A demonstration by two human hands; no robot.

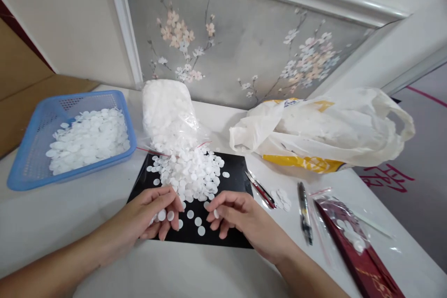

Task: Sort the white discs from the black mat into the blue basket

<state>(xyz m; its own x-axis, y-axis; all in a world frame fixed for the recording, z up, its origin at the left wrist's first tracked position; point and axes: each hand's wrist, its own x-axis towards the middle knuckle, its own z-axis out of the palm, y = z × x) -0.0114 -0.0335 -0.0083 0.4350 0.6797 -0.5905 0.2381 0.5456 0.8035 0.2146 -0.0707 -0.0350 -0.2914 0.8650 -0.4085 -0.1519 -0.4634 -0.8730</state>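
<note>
My left hand [153, 209] is curled over the left part of a black mat [228, 237], with several small white discs [161, 215] in its fingers. Across from it, my right hand [239, 212] pinches a single white disc [216, 214] between thumb and fingers. Just beyond both hands, a heap of the same white discs [193, 172] spreads over the mat. It spills from a clear plastic zip bag [167, 107] with a red seal line, lying behind. A few loose discs [198, 221] rest on the mat between my hands.
At the left stands a blue basket [21, 158] with many discs inside. To the right lie red-handled tweezers [261, 191], a small cluster of discs [281, 199], a black pen [305, 214], and a dark red packet [366, 260] under a clear bag. A white-and-yellow plastic bag [321, 130] sits behind.
</note>
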